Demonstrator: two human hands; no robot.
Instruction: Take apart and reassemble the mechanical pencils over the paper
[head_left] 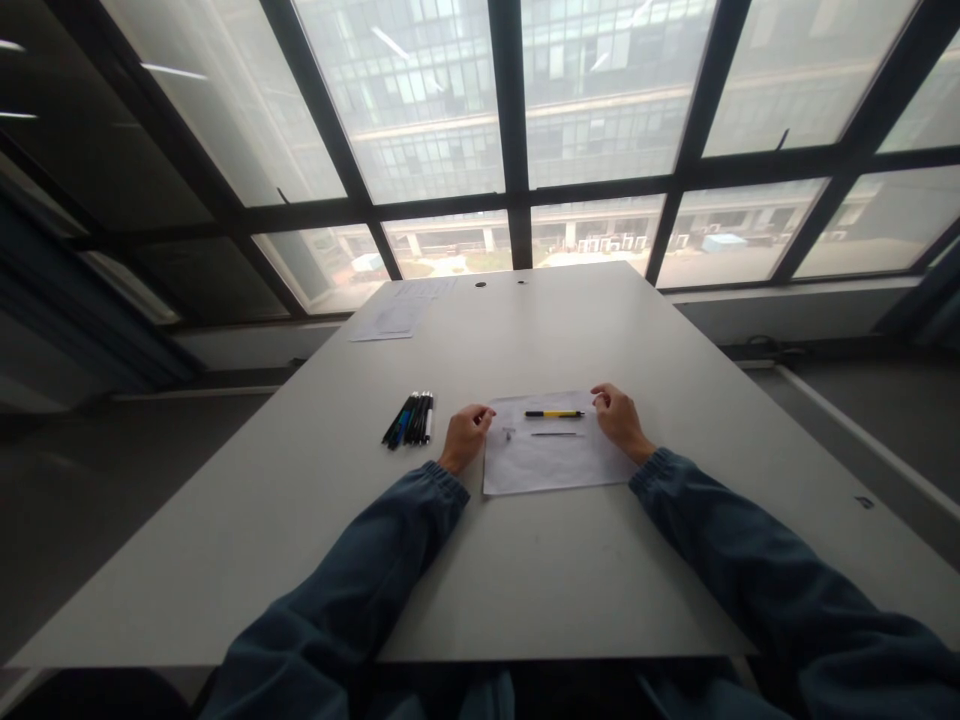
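A white sheet of paper [555, 465] lies on the table in front of me. On it rest a yellow and black pen [555, 413], a thin dark rod like a pen refill [556, 434] just below the pen, and some tiny parts [508, 433] near the left side, too small to name. My left hand [466, 437] rests at the sheet's left edge, fingers loosely curled and apart from the thumb, holding nothing. At the right edge, beyond the pen's end, my right hand [619, 420] lies with bent, parted fingers and no object in them.
Several dark, blue and white pens [409, 420] lie bunched left of my left hand. More printed papers [394, 318] are at the table's far left. Two small dark items [481, 285] sit near the far edge. Large windows stand behind the white table [300, 540].
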